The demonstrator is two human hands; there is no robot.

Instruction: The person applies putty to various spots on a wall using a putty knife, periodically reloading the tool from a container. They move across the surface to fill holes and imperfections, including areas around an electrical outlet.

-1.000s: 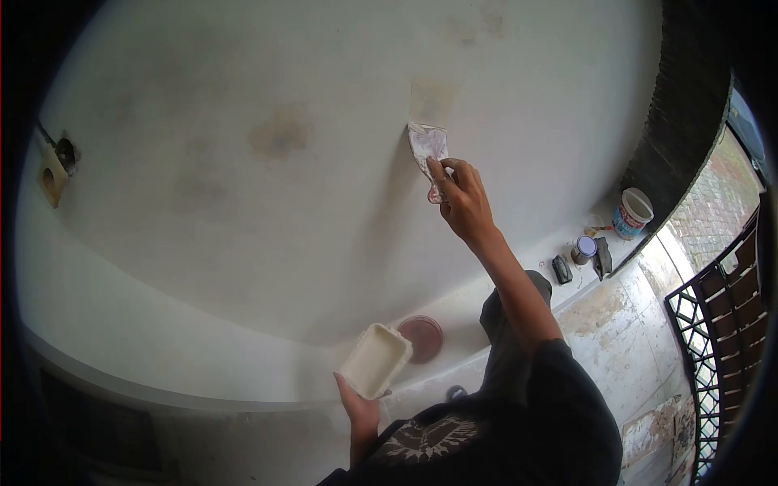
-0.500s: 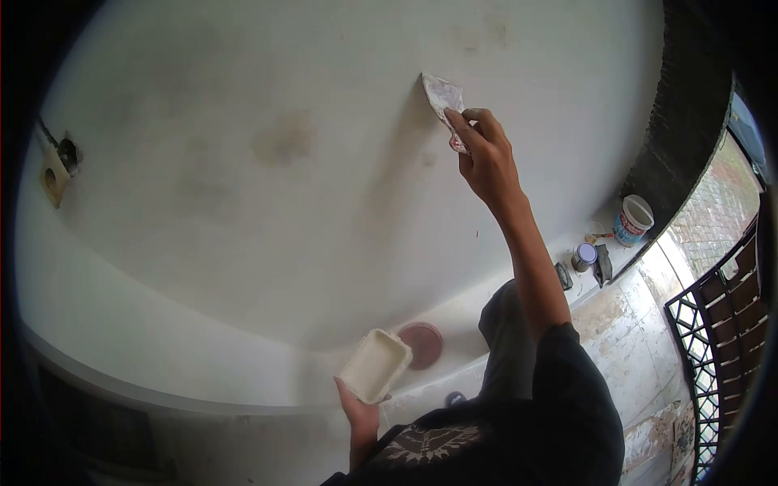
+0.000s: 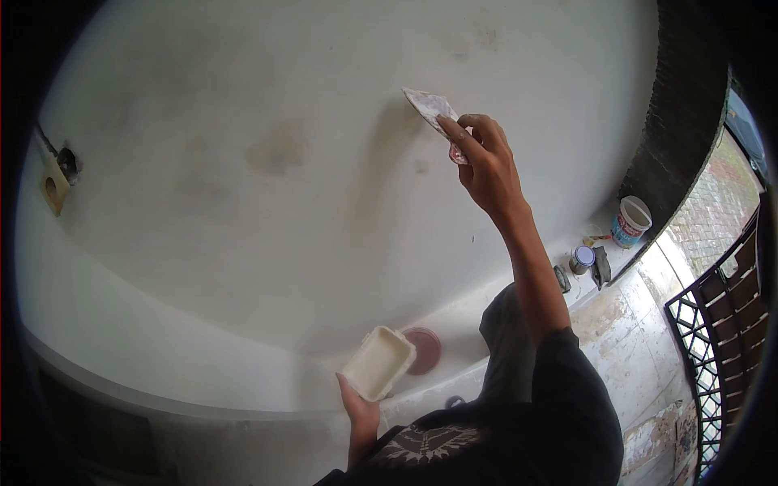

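Observation:
My right hand (image 3: 492, 168) grips a putty knife (image 3: 431, 109) whose wide blade is smeared with white filler. The blade is at the pale wall (image 3: 284, 219), tilted up to the left, with its shadow falling beside it. Low in the view, my left hand (image 3: 359, 405) holds a shallow cream-coloured tray (image 3: 378, 364) from below, its hollow facing up. Part of a round reddish-brown lid or disc (image 3: 424, 351) shows behind the tray, on the ledge.
On the ledge at right stand a white-and-blue bucket (image 3: 630, 222), a jar with a pale lid (image 3: 582, 259) and a dark rag-like piece (image 3: 600, 268). An electrical box (image 3: 55, 186) hangs from a wall hole at left. A dark metal gate (image 3: 721, 324) is at far right.
My right hand has turned the putty knife flatter, and its blade tip has moved left and slightly down. My left hand still holds the tray in nearly the same place.

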